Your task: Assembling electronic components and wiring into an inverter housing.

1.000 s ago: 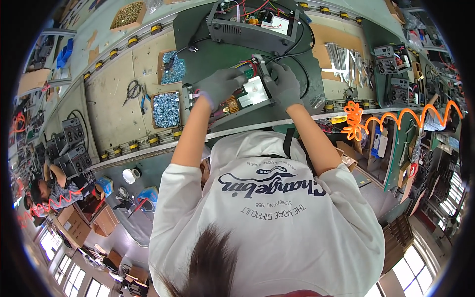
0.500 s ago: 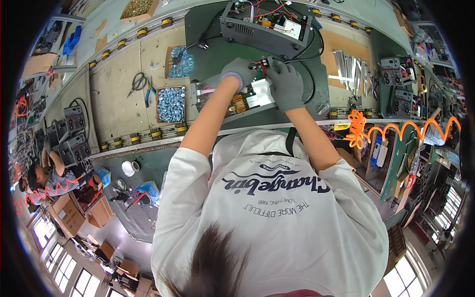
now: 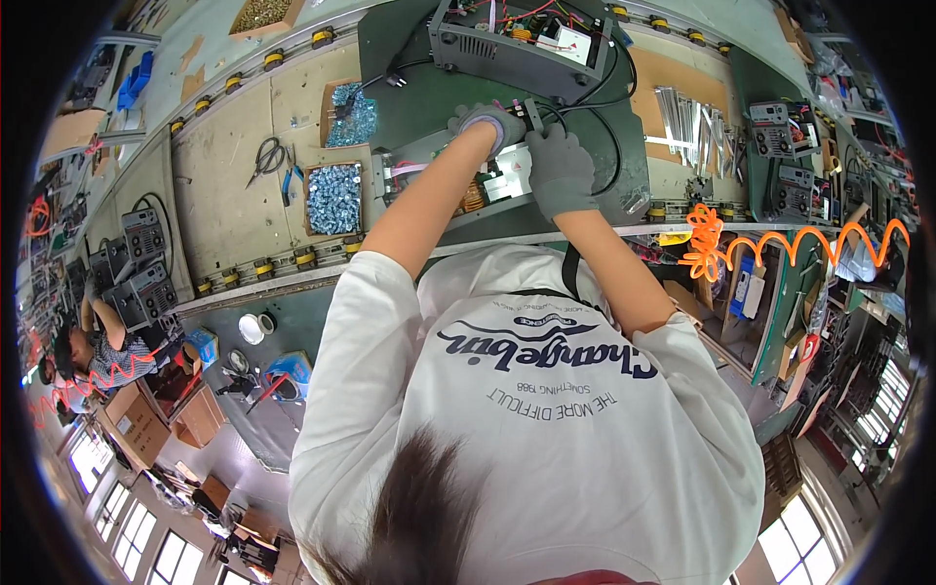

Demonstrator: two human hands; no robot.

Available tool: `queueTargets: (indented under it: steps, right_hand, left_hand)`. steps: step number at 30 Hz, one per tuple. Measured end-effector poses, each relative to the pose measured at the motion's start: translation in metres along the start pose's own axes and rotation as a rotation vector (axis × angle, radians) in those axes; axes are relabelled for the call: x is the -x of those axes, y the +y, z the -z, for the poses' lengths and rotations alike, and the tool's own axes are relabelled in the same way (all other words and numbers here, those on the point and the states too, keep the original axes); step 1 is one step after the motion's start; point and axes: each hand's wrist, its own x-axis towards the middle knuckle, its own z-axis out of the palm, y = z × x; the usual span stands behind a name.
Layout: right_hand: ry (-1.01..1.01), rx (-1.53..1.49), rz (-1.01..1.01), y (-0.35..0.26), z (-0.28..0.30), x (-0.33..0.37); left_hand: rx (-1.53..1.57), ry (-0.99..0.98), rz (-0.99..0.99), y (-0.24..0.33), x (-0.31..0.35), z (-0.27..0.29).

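An open metal chassis lies on the dark green work surface, with a white panel and a copper coil inside. My gloved left hand reaches across its far side, fingers curled by some red wiring; what they pinch is hidden. At the chassis's right end stands a small dark end panel. My gloved right hand is closed against this panel, its fingertips partly hidden. A black cable loops just beyond the right hand.
A second open device stands at the back. Left are boxes of blue screws and blue parts, pliers and scissors. Metal strips and an orange coiled hose lie right. A co-worker is far left.
My left hand has shifted right and farther away, over the chassis's far side. The right hand has drawn slightly left and nearer, its fingers more bunched at the end panel.
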Motion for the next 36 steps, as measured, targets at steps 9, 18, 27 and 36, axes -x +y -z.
queueTargets:
  steps: [9,18,27,36]
  right_hand:
    - [0.040,0.076,0.107,0.007,-0.006,-0.002]
    - [0.102,-0.018,0.102,0.014,-0.016,0.003]
    - [0.177,-0.015,0.100,0.013,-0.019,0.006]
    - [0.187,-0.065,0.045,0.007,-0.017,0.014]
  left_hand:
    - [-0.346,0.074,-0.445,-0.011,0.012,0.011]
    - [-0.069,0.041,-0.203,-0.008,0.021,0.017]
    - [-0.079,0.069,-0.166,-0.001,0.010,0.006]
    - [-0.266,0.024,-0.612,-0.040,-0.031,0.000]
